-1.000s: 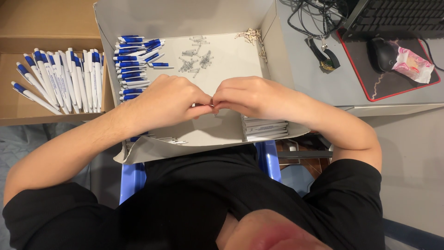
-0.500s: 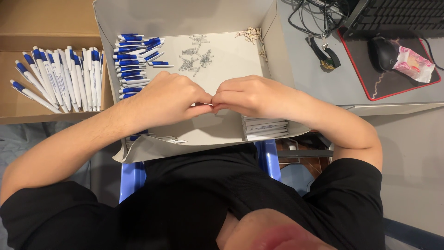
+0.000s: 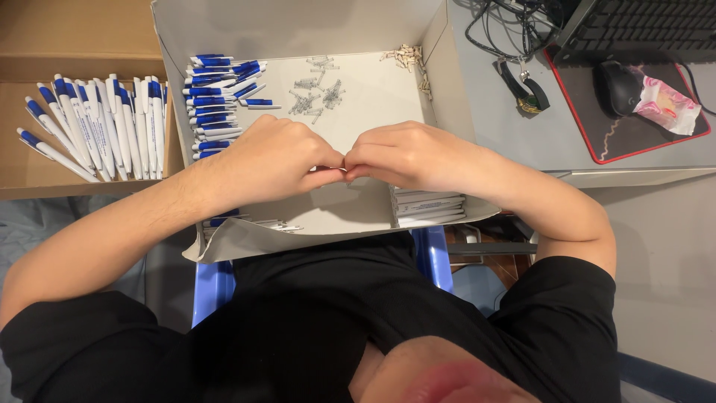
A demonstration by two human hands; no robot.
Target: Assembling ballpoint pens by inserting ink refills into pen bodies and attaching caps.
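Head view: left hand [image 3: 272, 160] and right hand [image 3: 406, 153] meet fingertip to fingertip over the grey cardboard tray [image 3: 298, 30], both pinched on a small part at the junction, too small to identify. Blue-and-white pen parts [image 3: 216, 93] are stacked at the tray's left side, small springs [image 3: 313, 93] lie mid-tray. Assembled pens [image 3: 97, 123] sit in the brown box [image 3: 45, 45] to the left. Mouse [image 3: 615, 78] on the desk [image 3: 507, 127], right.

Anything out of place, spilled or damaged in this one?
Nothing looks damaged. The small springs lie in a loose scatter on the grey box floor, while the blue-and-white pens beside them are stacked in order. A crumpled pink wrapper sits on the mouse pad.
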